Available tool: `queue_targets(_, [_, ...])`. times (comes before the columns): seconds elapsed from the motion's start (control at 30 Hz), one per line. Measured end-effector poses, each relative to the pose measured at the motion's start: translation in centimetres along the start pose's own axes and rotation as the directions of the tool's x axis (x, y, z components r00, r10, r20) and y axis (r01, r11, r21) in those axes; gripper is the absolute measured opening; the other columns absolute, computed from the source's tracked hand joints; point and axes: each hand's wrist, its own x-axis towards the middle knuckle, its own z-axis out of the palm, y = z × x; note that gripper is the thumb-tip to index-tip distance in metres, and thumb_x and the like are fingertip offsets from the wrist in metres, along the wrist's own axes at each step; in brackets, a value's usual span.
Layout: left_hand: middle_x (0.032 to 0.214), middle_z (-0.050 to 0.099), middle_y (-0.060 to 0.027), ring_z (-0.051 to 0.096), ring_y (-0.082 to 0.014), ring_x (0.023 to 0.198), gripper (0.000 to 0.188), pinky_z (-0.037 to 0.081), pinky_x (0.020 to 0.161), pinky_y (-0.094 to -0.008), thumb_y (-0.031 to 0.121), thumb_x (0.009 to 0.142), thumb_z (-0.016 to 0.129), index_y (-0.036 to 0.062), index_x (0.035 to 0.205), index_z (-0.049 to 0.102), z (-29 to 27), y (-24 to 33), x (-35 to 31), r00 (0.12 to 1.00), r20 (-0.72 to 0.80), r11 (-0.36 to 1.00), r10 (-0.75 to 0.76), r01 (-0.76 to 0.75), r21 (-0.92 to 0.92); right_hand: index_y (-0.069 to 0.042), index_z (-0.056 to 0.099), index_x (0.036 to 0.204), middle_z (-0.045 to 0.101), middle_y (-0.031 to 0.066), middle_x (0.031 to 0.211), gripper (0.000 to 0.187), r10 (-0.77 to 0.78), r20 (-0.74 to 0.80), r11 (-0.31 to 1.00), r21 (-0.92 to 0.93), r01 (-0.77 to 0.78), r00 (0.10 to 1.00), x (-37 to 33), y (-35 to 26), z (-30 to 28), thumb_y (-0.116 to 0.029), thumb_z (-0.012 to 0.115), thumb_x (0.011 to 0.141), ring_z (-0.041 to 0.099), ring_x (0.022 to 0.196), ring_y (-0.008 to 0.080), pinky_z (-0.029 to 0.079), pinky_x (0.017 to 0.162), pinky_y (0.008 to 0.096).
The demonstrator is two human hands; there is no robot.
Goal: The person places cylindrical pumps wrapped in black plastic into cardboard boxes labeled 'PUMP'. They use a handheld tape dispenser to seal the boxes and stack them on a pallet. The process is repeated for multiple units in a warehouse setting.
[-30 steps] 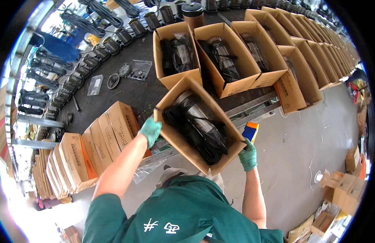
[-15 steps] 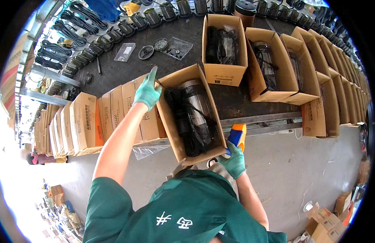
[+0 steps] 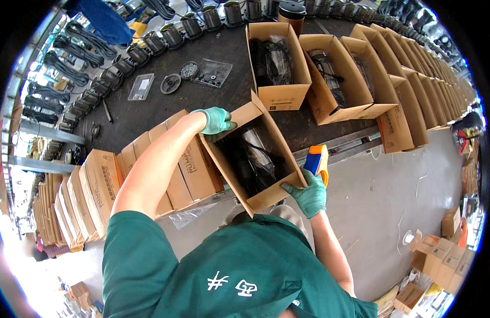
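Observation:
An open cardboard box [image 3: 235, 175] stands tilted at the table's near edge. Inside it lie a shiny metal cylinder, perhaps a pump, and a coiled black cable [image 3: 250, 172], partly in shadow. My left hand [image 3: 217, 121], in a green glove, has its fingers together and bent over the box's far left flap. At the near right corner is my gloved right hand [image 3: 308, 196]; its thumb lies over the near flap. That same hand grips a blue and orange tape dispenser [image 3: 316, 161] beside the box; part of its grip is hidden.
More open boxes with packed contents [image 3: 279, 95] stand at the right, beside rows of cartons [image 3: 409, 100]. Upright cartons [image 3: 99, 180] line the left. On the dark table [image 3: 202, 98] are a plastic tray of small parts [image 3: 214, 73] and round dishes [image 3: 171, 83]. Metal cylinders [image 3: 191, 24] curve behind.
My left hand has gone from a raised pointing finger beside the box to fingers bent over its flap. My right thumb has come onto the near flap, and the box has turned slightly.

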Motion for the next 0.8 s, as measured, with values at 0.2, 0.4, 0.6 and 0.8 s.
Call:
queue_targets(0.2, [0.095,0.08,-0.0125,0.078,-0.0253,0.078,0.039,0.065,0.071,-0.0403,0.031,0.107,0.054,0.0024,0.101,0.079,0.0,-1.0,3.5,0.961,0.274,0.999,-0.036,0.033,0.014,-0.007,0.075,0.118,0.076,0.0124,0.099,0.062,0.066,0.04,0.998,0.017,-0.067,0.997,0.2,-0.4,0.2,-0.04,0.097,0.071,0.072,0.09,0.032,0.059,0.085,0.0414])
queue_targets(0.4, [0.082,0.077,-0.0158,0.077,-0.0289,0.072,0.04,0.065,0.064,-0.0428,0.035,0.103,0.06,0.0019,0.087,0.075,-0.4,-2.4,6.3,0.936,0.343,0.92,-0.082,0.204,-0.336,-0.004,0.07,0.126,0.075,0.0109,0.111,0.067,0.12,0.045,0.993,0.002,-0.121,0.992,0.0,-1.5,-0.5,-0.031,0.098,0.071,0.071,0.101,0.0281,0.057,0.093,0.0387])
queue_targets(0.6, [0.083,0.076,-0.023,0.076,-0.039,0.068,0.047,0.065,0.061,-0.0479,0.032,0.108,0.049,-0.0064,0.091,0.07,-1.2,-1.7,6.0,0.912,0.389,0.935,-0.13,0.243,-0.257,-0.006,0.073,0.12,0.074,0.0136,0.108,0.067,0.097,0.026,0.995,0.0,-0.097,0.995,0.3,-0.4,0.1,-0.039,0.099,0.067,0.07,0.099,0.0337,0.059,0.09,0.0424])
queue_targets(0.8, [0.09,0.077,-0.0267,0.078,-0.0424,0.076,0.049,0.067,0.068,-0.0511,0.03,0.11,0.044,-0.0108,0.102,0.069,-0.9,-0.7,7.2,0.868,0.459,0.932,-0.19,0.306,-0.193,-0.005,0.072,0.121,0.073,0.0136,0.113,0.067,0.11,0.045,0.988,0.101,-0.114,0.993,0.0,0.8,0.9,-0.036,0.099,0.068,0.07,0.101,0.0328,0.059,0.092,0.0421])
